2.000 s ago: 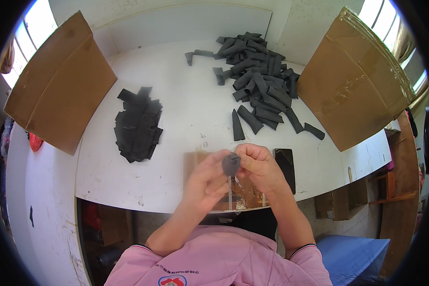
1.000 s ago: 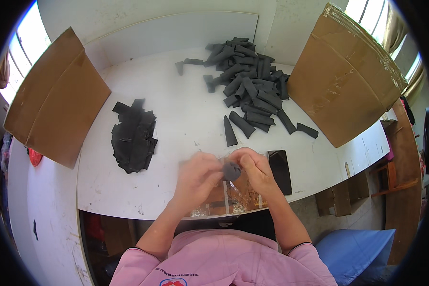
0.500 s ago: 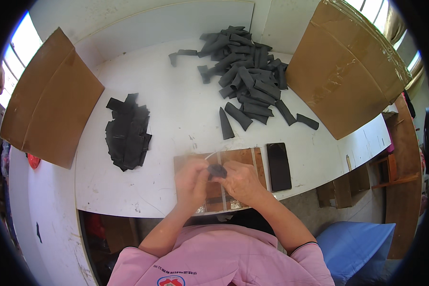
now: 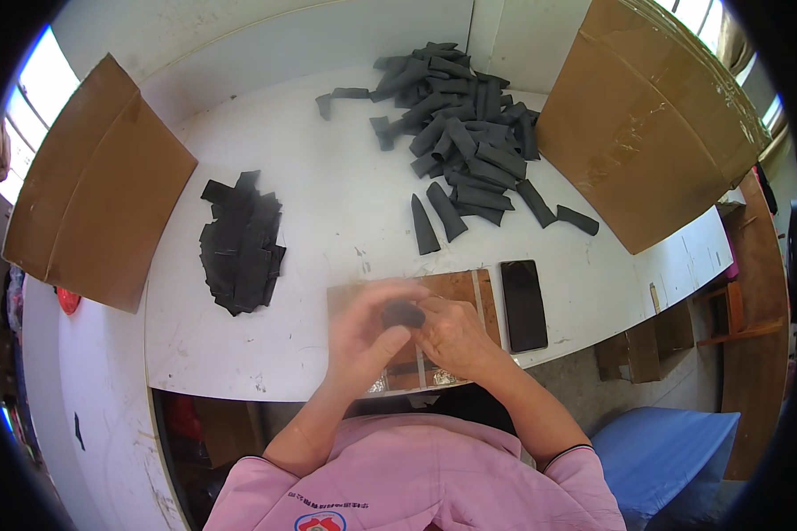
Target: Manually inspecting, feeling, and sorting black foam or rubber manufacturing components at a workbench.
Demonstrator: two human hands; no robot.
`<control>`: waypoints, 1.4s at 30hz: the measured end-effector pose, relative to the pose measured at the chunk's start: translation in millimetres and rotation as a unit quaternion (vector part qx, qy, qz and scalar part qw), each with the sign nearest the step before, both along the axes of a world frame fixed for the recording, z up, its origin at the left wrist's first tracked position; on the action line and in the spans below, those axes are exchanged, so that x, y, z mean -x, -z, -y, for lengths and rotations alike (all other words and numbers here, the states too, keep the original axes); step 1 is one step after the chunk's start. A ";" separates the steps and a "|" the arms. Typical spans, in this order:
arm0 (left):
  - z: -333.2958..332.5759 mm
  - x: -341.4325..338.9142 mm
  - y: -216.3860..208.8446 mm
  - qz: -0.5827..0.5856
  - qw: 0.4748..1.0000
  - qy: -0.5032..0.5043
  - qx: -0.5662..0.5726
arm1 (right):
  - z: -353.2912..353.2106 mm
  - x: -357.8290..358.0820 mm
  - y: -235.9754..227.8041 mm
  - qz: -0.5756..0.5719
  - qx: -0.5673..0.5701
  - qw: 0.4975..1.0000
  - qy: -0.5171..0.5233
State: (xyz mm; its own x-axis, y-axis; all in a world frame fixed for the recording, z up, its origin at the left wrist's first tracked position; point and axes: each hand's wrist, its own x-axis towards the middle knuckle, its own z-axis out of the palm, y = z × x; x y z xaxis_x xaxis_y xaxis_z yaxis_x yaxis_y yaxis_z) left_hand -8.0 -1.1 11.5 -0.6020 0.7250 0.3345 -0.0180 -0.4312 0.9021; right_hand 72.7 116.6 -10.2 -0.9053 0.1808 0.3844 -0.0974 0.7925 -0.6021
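Over a wooden board (image 4: 491,305) at the table's front edge, a small black tube-like piece (image 4: 403,313) is held in my right hand (image 4: 456,334), its fingers closed on the right side. My left hand (image 4: 360,332) is spread around the left side, its thumb near the piece's lower edge and its blurred fingers stretched past the far side. Beyond the board lie two dark grey tube pieces (image 4: 424,226), one of them tapered. A big heap of similar dark grey tubes (image 4: 469,133) lies at the back.
A stack of flat black pieces (image 4: 242,248) lies to the left. Right of the board is a black phone (image 4: 524,305). Cardboard boxes stand left (image 4: 97,190) and right (image 4: 651,124) on the white table (image 4: 328,212). A blue bag (image 4: 669,460) is beside me at lower right.
My left hand has opened from a closed grip, its fingers now reaching round the black piece. A thin white strip near the fingers no longer shows. My right hand stays on the piece.
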 end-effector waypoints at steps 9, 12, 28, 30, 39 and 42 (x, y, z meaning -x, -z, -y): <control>-1.3 15.6 -1.6 -0.256 0.952 -0.029 0.168 | 3.1 -2.8 27.6 -0.027 0.028 0.999 -0.005; -0.2 0.1 -9.1 -0.153 0.979 -0.073 0.112 | 3.0 -3.4 9.7 -0.009 0.013 1.000 -0.003; 7.3 14.7 -30.2 0.014 1.000 -0.008 -0.024 | 0.1 3.6 -33.9 -0.037 -0.061 0.997 -0.033; 8.1 13.4 -32.2 0.105 0.992 -0.016 -0.066 | 0.0 4.1 -39.5 -0.036 -0.096 0.994 -0.037; 11.7 14.1 -6.9 0.187 0.981 -0.048 -0.011 | 6.8 2.7 5.7 -0.020 -0.021 0.999 0.015; 10.0 17.9 -18.7 0.126 0.991 -0.050 0.013 | 6.8 0.7 2.9 -0.018 -0.040 0.999 0.016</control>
